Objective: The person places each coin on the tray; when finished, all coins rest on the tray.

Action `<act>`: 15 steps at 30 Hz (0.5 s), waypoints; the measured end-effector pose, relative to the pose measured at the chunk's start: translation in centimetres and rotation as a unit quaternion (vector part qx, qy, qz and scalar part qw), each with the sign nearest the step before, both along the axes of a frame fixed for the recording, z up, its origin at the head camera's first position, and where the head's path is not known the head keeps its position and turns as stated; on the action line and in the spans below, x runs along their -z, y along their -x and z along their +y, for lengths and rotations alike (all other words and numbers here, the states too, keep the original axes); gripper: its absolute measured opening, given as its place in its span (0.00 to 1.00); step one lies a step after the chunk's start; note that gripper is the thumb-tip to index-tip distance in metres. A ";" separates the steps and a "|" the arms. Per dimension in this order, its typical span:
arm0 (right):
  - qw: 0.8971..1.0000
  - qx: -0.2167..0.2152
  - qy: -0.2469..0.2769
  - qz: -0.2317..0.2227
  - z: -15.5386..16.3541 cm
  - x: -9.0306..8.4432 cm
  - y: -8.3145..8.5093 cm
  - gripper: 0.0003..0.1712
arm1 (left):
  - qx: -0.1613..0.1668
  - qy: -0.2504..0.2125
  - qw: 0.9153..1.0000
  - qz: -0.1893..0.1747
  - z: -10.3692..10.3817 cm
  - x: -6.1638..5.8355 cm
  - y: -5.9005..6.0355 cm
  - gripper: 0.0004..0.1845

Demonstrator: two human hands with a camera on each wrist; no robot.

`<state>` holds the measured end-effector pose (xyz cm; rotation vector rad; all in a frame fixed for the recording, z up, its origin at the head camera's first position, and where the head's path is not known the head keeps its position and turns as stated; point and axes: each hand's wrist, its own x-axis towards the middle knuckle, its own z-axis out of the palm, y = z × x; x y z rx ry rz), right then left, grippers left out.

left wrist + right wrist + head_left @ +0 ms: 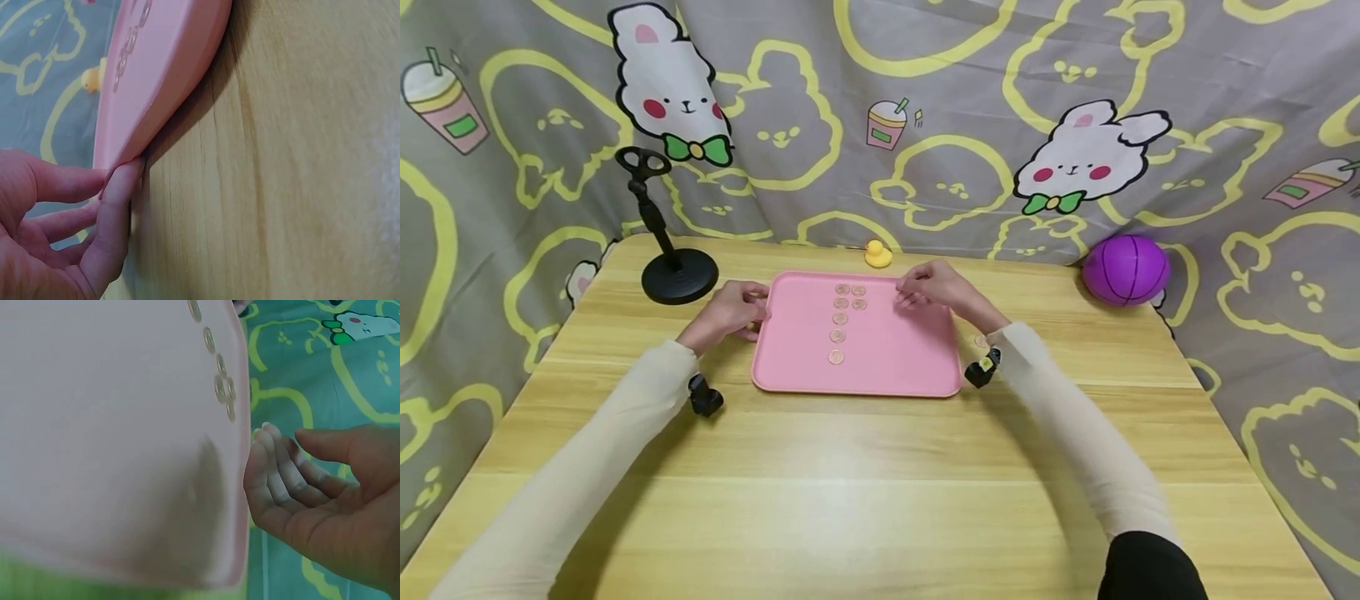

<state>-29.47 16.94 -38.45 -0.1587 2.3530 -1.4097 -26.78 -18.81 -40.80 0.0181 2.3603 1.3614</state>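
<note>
A pink tray [880,358] lies on the wooden table [865,483] with several coins [839,318] in a column and a short second row near its far edge. My left hand [733,312] is at the tray's left rim; in the left wrist view its thumb [119,206] and a finger pinch the tray's edge [156,94]. My right hand [928,287] hovers over the tray's far right part. Its fingers [275,469] are loosely curved, the palm is bare, and it holds nothing beside the tray rim [240,506]. The coins [220,387] lie ahead of it.
A black stand [673,267] rises at the back left. A yellow toy duck [877,252] sits behind the tray and a purple ball [1125,268] at the back right. One coin [981,340] lies on the table right of the tray. A patterned curtain surrounds the table.
</note>
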 end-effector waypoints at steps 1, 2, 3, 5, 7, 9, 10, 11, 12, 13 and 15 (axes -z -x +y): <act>1.000 -0.002 -0.007 0.002 0.5 -0.1 0.0 0.17 | -0.001 -0.001 1.000 -0.001 0.0 0.0 0.0 0.31; 1.000 -0.006 -0.012 0.005 1.0 -0.2 -0.1 0.17 | 0.000 -0.002 1.000 -0.001 0.0 0.0 0.0 0.31; 1.000 -0.010 -0.021 0.009 1.6 -0.3 -0.2 0.18 | 0.001 -0.003 1.000 -0.001 0.0 0.0 0.1 0.32; 0.999 -0.019 -0.033 0.017 2.8 -0.5 -0.5 0.18 | 0.001 -0.004 1.000 0.000 0.0 0.0 0.1 0.31; 0.998 -0.028 -0.043 0.024 4.1 -0.7 -0.8 0.18 | 0.002 -0.005 1.000 -0.001 0.0 0.0 0.1 0.32; 0.998 -0.033 -0.052 0.029 5.4 -0.8 -1.1 0.19 | 0.002 -0.006 1.000 -0.003 0.0 -0.1 0.1 0.32; 0.997 -0.034 -0.054 0.030 6.1 -0.8 -1.1 0.19 | 0.002 -0.007 1.000 -0.004 0.0 0.0 0.1 0.32; 0.997 -0.036 -0.058 0.033 6.7 -0.8 -1.2 0.19 | 0.001 -0.006 1.000 -0.004 0.0 0.0 0.1 0.32; 0.997 -0.035 -0.062 0.036 7.3 -0.9 -1.3 0.19 | 0.001 -0.006 1.000 -0.004 0.0 0.0 0.1 0.32; 0.996 -0.035 -0.067 0.039 7.9 -0.8 -1.4 0.19 | 0.001 -0.006 1.000 -0.003 0.0 0.0 0.1 0.32; 0.996 -0.032 -0.070 0.044 9.1 -0.9 -1.7 0.19 | 0.001 -0.008 1.000 -0.002 0.0 0.0 0.1 0.32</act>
